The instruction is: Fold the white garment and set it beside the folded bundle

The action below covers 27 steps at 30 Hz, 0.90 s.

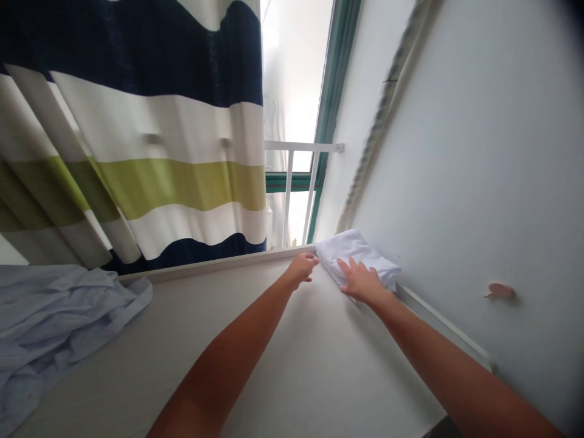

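A folded white cloth [360,250] lies in the far right corner of a pale tabletop [292,353], against the white wall. My right hand [360,281] rests flat on its near edge, fingers spread. My left hand [302,267] is at the cloth's left side, fingers curled loosely and touching or nearly touching its edge; it grips nothing that I can see.
A crumpled light-blue shirt [55,316] lies at the table's left. A striped curtain [150,152] hangs behind the table. A window with a white railing [301,182] stands at the back. A small pink hook [499,291] is on the right wall.
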Tool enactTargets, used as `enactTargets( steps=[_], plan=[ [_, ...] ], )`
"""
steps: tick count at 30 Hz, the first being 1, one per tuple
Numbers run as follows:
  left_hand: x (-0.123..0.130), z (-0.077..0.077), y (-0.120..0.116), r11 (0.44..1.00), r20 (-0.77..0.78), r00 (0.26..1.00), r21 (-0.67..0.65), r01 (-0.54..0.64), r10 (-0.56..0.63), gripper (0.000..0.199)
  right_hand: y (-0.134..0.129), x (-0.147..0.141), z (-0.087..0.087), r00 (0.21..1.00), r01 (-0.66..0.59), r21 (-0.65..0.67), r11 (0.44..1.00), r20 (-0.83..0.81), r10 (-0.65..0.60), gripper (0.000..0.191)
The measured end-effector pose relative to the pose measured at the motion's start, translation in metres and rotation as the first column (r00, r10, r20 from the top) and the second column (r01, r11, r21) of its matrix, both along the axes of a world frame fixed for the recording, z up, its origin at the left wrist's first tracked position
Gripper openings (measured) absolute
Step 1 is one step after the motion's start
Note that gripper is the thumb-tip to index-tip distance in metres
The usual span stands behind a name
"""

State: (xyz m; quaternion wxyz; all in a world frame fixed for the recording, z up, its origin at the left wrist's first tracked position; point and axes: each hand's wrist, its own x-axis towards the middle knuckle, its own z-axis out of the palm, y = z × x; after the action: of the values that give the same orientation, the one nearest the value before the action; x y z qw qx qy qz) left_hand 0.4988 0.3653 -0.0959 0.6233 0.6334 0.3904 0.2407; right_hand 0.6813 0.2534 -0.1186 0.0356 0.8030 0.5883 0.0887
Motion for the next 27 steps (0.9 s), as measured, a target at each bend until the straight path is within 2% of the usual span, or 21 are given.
enactTargets(
  steps=[3,6,9,13,16,19,23,27],
  plan=[
    [-0.044,-0.011,-0.015,0.997,-0.011,0.998,0.035,0.068,-0.068,0.034,-0.040,0.012,-0.014,0.998,0.006,0.082,0.997,0.058,-0.011,0.089],
    [-0.060,-0.018,-0.025,0.992,-0.017,0.994,0.065,0.109,-0.109,0.030,-0.064,0.034,-0.025,0.993,-0.067,0.207,0.976,0.111,0.045,0.077],
    [-0.037,-0.024,-0.025,0.986,0.002,0.988,0.066,0.154,-0.155,0.029,-0.061,0.054,-0.026,0.992,-0.117,0.251,0.961,0.073,0.102,0.067],
    [0.029,-0.028,-0.019,0.983,0.056,0.982,0.044,0.180,-0.182,0.042,-0.048,0.070,-0.027,0.982,-0.190,0.248,0.950,0.068,0.178,0.062],
    [0.073,-0.030,-0.017,0.976,0.073,0.974,0.051,0.213,-0.217,0.038,-0.053,0.078,-0.038,0.974,-0.224,0.261,0.939,0.064,0.215,0.068],
    [0.102,-0.030,-0.018,0.970,0.075,0.969,0.069,0.232,-0.237,0.036,-0.060,0.088,-0.048,0.971,-0.238,0.270,0.933,0.055,0.232,0.065],
    [0.114,-0.029,-0.025,0.979,0.084,0.980,0.113,0.172,-0.181,0.036,-0.055,0.098,-0.046,0.978,-0.208,0.274,0.939,0.037,0.206,0.053],
    [0.090,-0.027,-0.032,0.987,-0.001,0.995,0.132,0.096,-0.097,0.038,-0.052,0.093,-0.041,0.985,-0.166,0.198,0.966,-0.010,0.172,0.064]
  ],
)
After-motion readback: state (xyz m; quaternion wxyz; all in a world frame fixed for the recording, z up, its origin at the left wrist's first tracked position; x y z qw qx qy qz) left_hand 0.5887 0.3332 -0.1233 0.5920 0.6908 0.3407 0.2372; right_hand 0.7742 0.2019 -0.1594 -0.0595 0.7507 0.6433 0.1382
